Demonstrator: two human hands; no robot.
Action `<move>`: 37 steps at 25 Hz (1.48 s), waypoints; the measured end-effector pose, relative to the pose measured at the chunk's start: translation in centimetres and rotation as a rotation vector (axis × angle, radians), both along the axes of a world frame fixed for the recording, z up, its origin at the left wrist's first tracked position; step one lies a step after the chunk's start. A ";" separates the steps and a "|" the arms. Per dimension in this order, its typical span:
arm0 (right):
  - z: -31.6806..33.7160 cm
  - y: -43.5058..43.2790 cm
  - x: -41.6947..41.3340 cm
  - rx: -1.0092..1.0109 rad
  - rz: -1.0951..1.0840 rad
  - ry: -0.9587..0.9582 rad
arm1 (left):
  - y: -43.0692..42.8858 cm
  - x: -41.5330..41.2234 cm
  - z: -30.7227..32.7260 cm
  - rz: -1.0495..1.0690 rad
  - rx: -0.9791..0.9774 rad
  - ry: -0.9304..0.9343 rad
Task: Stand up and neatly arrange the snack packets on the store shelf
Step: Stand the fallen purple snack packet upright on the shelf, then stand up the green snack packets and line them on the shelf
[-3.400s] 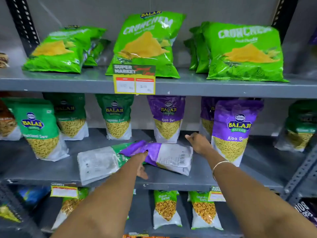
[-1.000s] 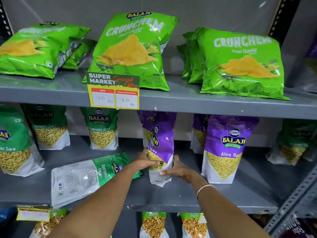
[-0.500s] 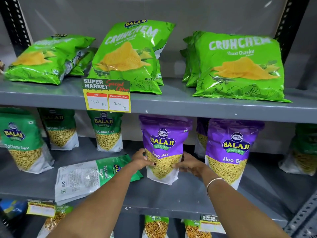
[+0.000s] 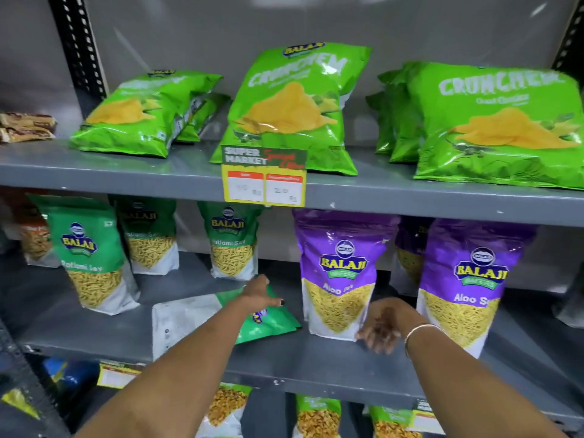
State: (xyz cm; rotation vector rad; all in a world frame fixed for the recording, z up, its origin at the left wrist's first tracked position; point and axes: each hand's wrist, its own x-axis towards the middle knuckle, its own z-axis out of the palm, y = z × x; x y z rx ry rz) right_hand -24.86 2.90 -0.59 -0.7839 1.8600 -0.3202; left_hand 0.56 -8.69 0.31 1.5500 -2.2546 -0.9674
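A purple Aloo Sev packet (image 4: 339, 270) stands upright on the middle shelf (image 4: 284, 365). My right hand (image 4: 380, 327) hovers open at its lower right corner, fingers spread, holding nothing. A green Ratlami Sev packet (image 4: 196, 317) lies flat, back side up, on the same shelf to the left. My left hand (image 4: 260, 295) reaches over its green end with fingers open; whether it touches the packet is unclear. A second purple packet (image 4: 471, 279) stands at the right, and three green Ratlami Sev packets (image 4: 90, 254) stand at the left.
Large green Crunchem chip bags (image 4: 294, 105) lean on the top shelf, behind a yellow price tag (image 4: 264, 178). Perforated black uprights (image 4: 79, 49) frame the rack. Brown packets (image 4: 25, 126) lie at the far left. More sev packets (image 4: 319, 415) stand on the lower shelf.
Both hands have let go of the purple Aloo Sev packet, which now stands by itself. My left hand has moved left over the lying green packet; my right hand has dropped to the packet's base.
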 end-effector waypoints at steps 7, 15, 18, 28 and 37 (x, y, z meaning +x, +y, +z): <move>-3.9 -6.5 15.7 -0.050 -0.278 -0.290 | -10.1 15.9 -1.2 -0.063 0.134 -0.195; -6.3 -8.0 22.2 -0.614 -1.041 -0.600 | -12.3 20.0 -3.2 -0.158 0.535 -0.015; -4.6 -8.8 22.6 -0.741 -1.063 -0.535 | -11.8 20.6 -2.4 -0.200 0.622 -0.008; 8.3 -14.5 24.6 -1.122 -0.702 -0.139 | -11.8 18.8 -1.2 -0.059 0.251 0.198; 2.2 -14.0 23.6 -0.890 -0.385 -0.028 | -11.8 17.5 -3.2 0.078 0.081 0.259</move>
